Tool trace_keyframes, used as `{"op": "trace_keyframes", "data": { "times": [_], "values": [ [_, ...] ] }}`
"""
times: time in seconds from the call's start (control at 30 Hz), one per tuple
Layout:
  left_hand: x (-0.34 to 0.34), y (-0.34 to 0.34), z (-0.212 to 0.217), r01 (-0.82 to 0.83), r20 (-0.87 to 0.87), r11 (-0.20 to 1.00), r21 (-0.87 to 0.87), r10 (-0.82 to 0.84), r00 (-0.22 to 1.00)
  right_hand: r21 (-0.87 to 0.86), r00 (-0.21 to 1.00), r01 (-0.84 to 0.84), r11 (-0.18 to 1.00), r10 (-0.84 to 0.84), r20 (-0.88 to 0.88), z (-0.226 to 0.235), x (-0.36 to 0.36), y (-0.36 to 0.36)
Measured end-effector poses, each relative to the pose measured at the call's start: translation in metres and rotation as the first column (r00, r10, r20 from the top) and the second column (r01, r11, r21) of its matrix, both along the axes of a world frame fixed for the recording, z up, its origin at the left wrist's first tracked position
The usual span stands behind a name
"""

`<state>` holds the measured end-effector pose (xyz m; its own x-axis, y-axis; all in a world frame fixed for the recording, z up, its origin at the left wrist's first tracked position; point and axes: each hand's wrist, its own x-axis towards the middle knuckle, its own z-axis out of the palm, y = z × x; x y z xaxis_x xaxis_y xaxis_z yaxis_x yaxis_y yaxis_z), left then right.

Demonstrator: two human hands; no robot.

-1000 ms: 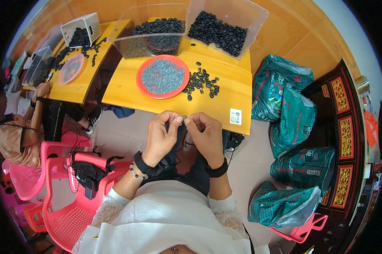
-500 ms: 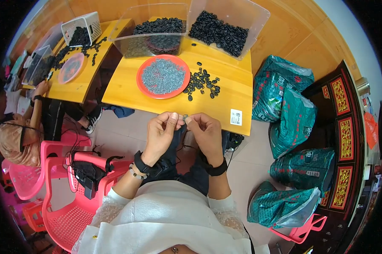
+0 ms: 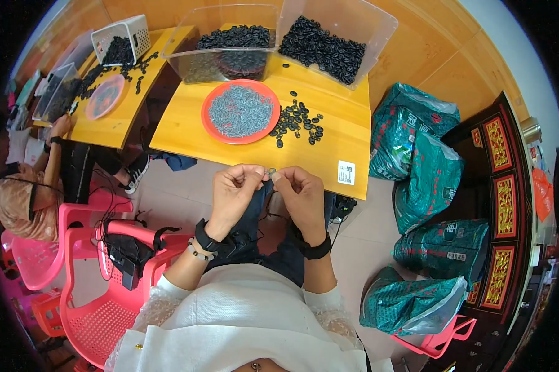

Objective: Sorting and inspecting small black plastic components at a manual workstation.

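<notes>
My left hand and my right hand meet in front of the table's near edge, fingertips almost touching. Both are closed in a pinch. Between them a small greyish piece shows at the right fingertips; its kind is too small to make out. What the left thumb and finger grip is mostly hidden. Beyond the hands, a red round tray holds many thin silvery screw-like pins. Loose black oval parts lie on the yellow table right of the tray.
Two clear bins of black parts stand at the table's back. Green bags line the right side. A pink chair is at my left. Further left, a co-worker's arm reaches to another table with a pink tray.
My left hand has shifted very slightly left, and its fingers have turned a little. The right hand stays nearly in place. The tray and loose parts have not been moved.
</notes>
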<state>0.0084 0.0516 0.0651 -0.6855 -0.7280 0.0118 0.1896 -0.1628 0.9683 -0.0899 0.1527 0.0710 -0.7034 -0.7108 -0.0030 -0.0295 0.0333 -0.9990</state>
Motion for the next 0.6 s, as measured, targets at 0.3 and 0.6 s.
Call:
{"op": "trace_keyframes", "data": {
  "times": [0.3,0.6],
  "values": [
    [0.003,-0.001,-0.002,-0.005,-0.003,1.000,0.006,0.005,1.000,0.012,1.000,-0.006,1.000,0.006,-0.001,0.006,0.002,0.003],
    [-0.001,0.004,-0.003,0.016,0.005,0.999,0.051,-0.016,1.000,-0.007,0.999,0.024,1.000,-0.024,-0.022,0.009,0.003,0.001]
  ]
}}
